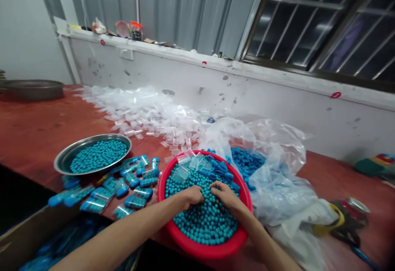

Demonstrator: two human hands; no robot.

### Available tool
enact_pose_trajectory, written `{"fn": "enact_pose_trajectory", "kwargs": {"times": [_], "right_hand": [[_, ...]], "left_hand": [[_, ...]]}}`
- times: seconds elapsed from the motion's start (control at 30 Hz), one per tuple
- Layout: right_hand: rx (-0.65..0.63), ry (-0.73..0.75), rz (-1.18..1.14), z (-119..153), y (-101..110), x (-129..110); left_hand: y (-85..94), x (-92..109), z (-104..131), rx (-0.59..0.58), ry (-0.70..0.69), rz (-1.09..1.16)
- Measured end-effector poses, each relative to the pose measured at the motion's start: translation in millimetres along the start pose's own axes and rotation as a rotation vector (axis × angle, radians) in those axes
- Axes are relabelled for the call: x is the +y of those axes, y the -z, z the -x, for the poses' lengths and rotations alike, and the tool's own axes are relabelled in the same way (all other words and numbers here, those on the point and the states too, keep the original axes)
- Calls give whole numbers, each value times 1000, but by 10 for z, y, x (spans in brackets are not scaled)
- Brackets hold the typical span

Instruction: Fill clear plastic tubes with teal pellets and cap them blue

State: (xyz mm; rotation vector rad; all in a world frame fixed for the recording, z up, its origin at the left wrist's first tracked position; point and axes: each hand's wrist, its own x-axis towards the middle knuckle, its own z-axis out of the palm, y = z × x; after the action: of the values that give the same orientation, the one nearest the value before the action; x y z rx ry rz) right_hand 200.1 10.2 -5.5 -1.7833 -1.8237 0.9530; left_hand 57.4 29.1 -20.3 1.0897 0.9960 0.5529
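Note:
A red basin (205, 251) holds many small turquoise balls (205, 225), with blue caps (220, 169) and clear plastic tubes (181, 173) lying on top toward its far side. My left hand (194, 196) rests on the balls near the middle of the basin, its fingers curled down and partly hidden; what they hold, if anything, is not visible. Just to the right, my right hand (224, 196) touches the balls with its fingers bent and slightly apart. A narrow gap separates the two hands.
Left of the basin are filled tubes (135, 201), a metal bowl of balls (58, 166) and, below, a cardboard box (18, 230). Clear empty tubes (145, 112) are heaped along the wall. Plastic bags (277, 180), blue caps and a tape roll (338, 220) lie right.

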Motion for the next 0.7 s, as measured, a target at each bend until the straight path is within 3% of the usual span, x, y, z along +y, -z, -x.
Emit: {"fn": "enact_pose_trajectory", "kwargs": {"times": [0.17, 0.33, 0.47, 0.63, 0.7], "right_hand": [[28, -60, -159, 210, 31, 26], [95, 249, -27, 397, -31, 37], [213, 287, 22, 430, -24, -85], [101, 453, -87, 396, -82, -269], [110, 467, -82, 403, -111, -293]], "left_hand": [[95, 27, 178, -72, 48, 107], [78, 75, 306, -61, 33, 226], [86, 30, 327, -8, 52, 295], [82, 4, 355, 47, -49, 122], [73, 16, 387, 59, -73, 71]]}}
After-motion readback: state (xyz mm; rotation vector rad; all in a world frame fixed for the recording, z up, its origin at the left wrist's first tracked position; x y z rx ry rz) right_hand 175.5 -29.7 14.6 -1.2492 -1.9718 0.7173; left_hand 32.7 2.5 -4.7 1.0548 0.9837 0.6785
